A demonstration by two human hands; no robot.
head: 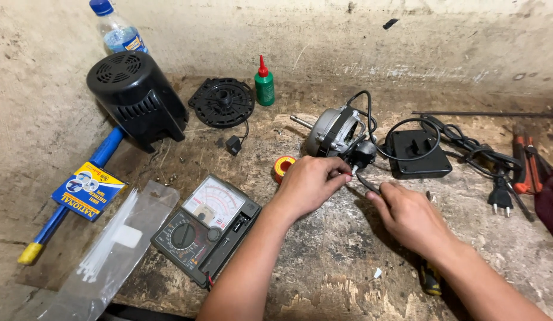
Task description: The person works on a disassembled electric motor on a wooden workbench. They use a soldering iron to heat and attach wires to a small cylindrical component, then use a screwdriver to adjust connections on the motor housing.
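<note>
My left hand (309, 181) and right hand (410, 217) meet just before the motor (336, 132). The meter (206, 227) lies left of my left arm, ties (113, 244) further left. Behind it sit the cover (137, 95) and oil bottle (264, 85). The plug (500, 201) lies right.

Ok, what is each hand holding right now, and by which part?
The left hand pinches a thin wire end at the motor. The right hand grips a dark slim tool by its middle; what kind of tool cannot be told.
</note>
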